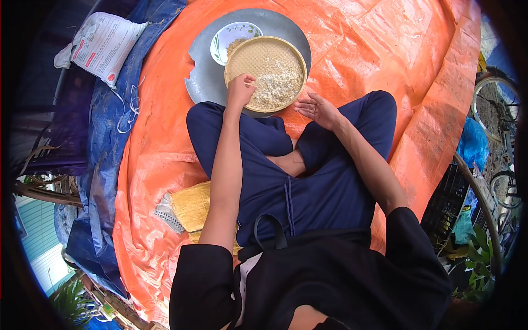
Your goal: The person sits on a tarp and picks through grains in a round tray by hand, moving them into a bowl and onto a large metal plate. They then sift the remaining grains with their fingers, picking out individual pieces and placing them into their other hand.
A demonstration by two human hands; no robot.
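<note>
A round woven tray holds pale, crumbly grains, heaped toward its lower right side. It stands on a large grey metal tray and overlaps a white bowl with a green leaf pattern, which has brownish grains in it. Over the woven tray's left edge is my left hand, its fingers curled together; whatever they hold, if anything, is too small to make out. Beside the lower right rim, my right hand is palm up with fingers stretched out, holding nothing.
An orange tarp spreads beneath my crossed legs. At upper left a white printed sack rests on a blue tarp. A folded yellow sack lies left of my lap. Bicycle wheels and a black crate stand at right.
</note>
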